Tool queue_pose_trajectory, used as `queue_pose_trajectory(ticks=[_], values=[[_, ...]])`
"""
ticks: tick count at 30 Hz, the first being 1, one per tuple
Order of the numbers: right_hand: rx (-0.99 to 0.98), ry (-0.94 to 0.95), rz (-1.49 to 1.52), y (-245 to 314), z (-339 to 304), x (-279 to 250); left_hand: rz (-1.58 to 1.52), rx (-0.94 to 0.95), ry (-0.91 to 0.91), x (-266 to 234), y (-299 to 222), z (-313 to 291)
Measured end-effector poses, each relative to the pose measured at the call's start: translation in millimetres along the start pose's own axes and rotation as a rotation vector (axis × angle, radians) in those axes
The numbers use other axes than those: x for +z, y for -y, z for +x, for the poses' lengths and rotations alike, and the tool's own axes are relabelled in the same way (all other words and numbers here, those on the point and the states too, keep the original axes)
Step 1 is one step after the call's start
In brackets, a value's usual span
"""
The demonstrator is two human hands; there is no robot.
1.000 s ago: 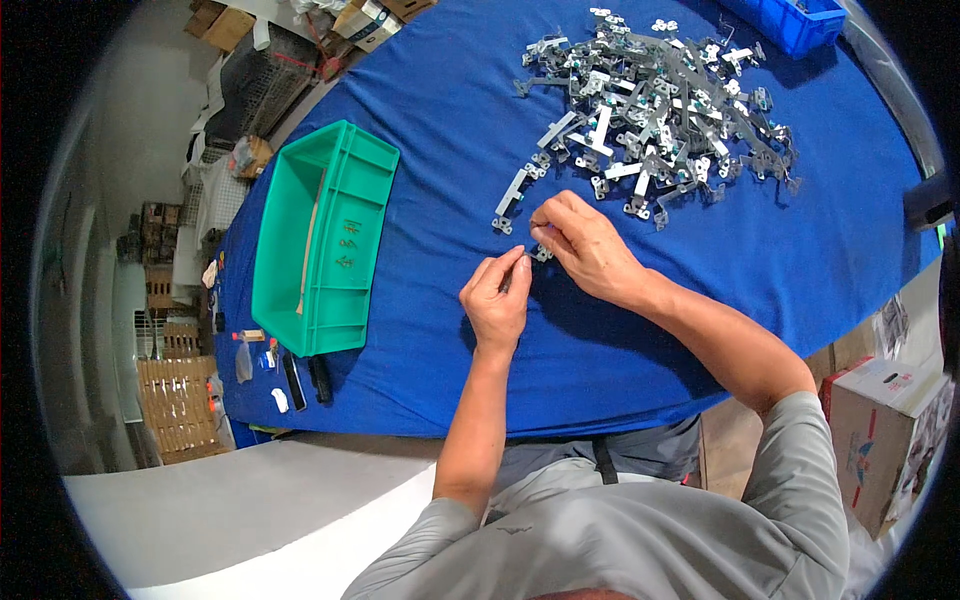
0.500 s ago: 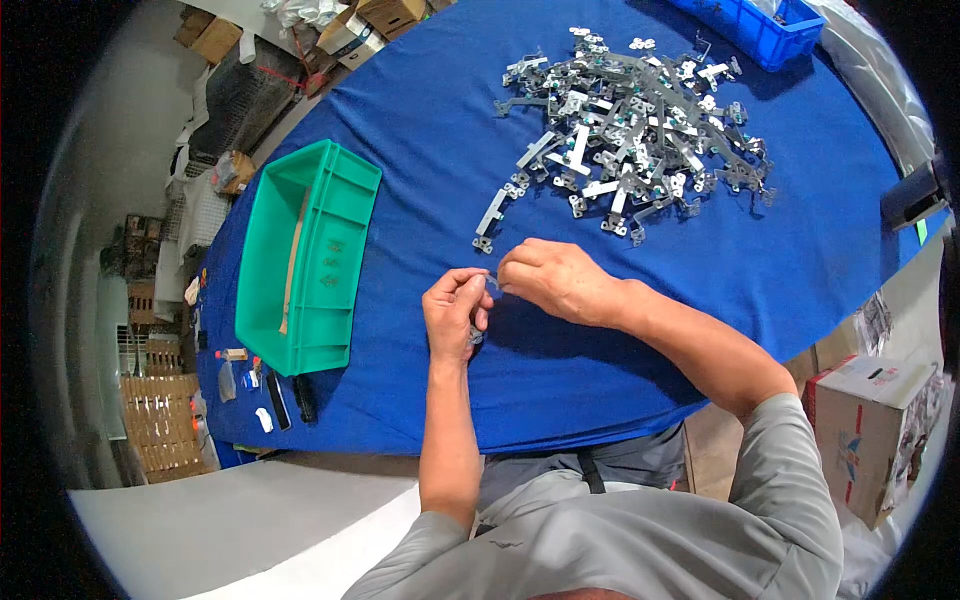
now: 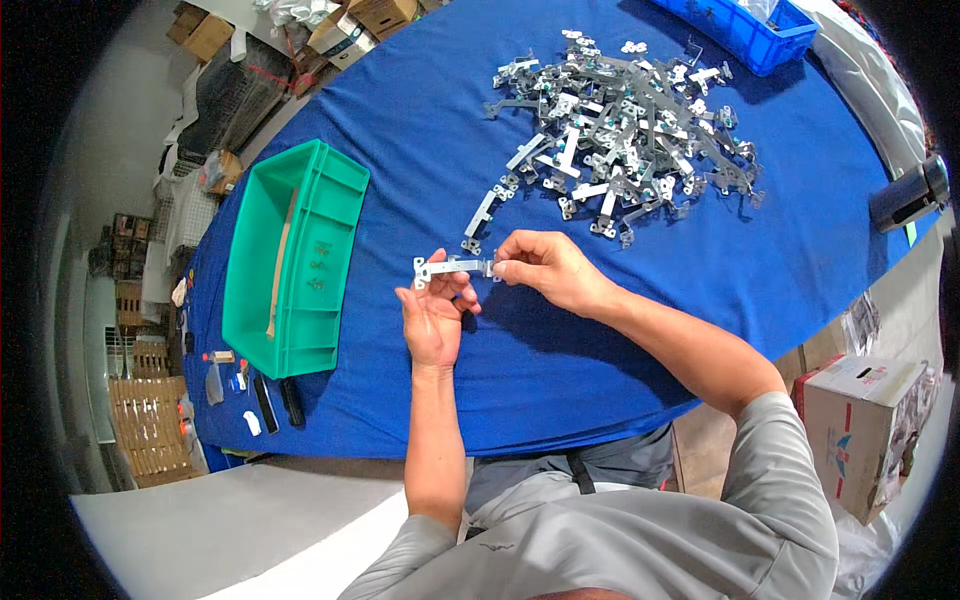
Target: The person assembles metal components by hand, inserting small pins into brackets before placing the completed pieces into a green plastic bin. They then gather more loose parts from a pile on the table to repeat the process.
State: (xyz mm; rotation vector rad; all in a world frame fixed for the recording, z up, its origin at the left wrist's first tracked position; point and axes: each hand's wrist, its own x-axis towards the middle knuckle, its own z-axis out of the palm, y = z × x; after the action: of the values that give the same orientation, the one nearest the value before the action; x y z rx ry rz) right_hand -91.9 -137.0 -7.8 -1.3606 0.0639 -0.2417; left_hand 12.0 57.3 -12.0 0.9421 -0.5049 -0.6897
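A silver metal bracket (image 3: 452,267) with flared, holed ends lies level in front of me, above the blue cloth. My right hand (image 3: 550,272) pinches its right end between thumb and fingers. Under its left part is my left hand (image 3: 437,315), palm up, thumb apart and fingers loosely bent. Its fingers touch or pass behind the bracket without closing round it. Beyond my hands, a similar bracket (image 3: 478,220) lies by itself on the cloth. Farther off to the right spreads a large heap of such brackets (image 3: 625,130), some with small green parts.
A green plastic bin (image 3: 345,260) stands on the blue cloth (image 3: 400,130) at left, with a thin strip inside. A blue crate (image 3: 770,50) sits at the far right, a dark cylinder (image 3: 908,195) at the right edge. Small items, including a black strip (image 3: 264,402), lie near left; a carton (image 3: 860,400) stands right.
My left hand has turned from a closed pinch to palm up with its fingers loosened. The bracket, mostly hidden before, now shows at full length, its right end in my right hand.
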Motion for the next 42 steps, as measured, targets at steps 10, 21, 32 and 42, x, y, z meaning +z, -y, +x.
queue_pose_trajectory(ticks=[10, 21, 32, 42], values=[[-0.044, 0.254, -0.417, 13.1, -7.3, 3.1, 0.175, 0.109, -0.254, 15.0, 4.8, 1.2], [0.048, 0.072, -0.241, 13.2, -1.9, -1.6, 0.76, 0.091, -0.354, 25.1, 12.3, -2.9], [0.019, 0.098, -0.381, 7.8, -2.1, -3.7, 0.75, 0.061, -0.339, 30.9, 14.4, -4.6], [0.184, 0.067, -0.349, 12.9, -3.7, -2.8, 0.999, 0.295, -0.255, 30.8, 10.1, -1.6]])
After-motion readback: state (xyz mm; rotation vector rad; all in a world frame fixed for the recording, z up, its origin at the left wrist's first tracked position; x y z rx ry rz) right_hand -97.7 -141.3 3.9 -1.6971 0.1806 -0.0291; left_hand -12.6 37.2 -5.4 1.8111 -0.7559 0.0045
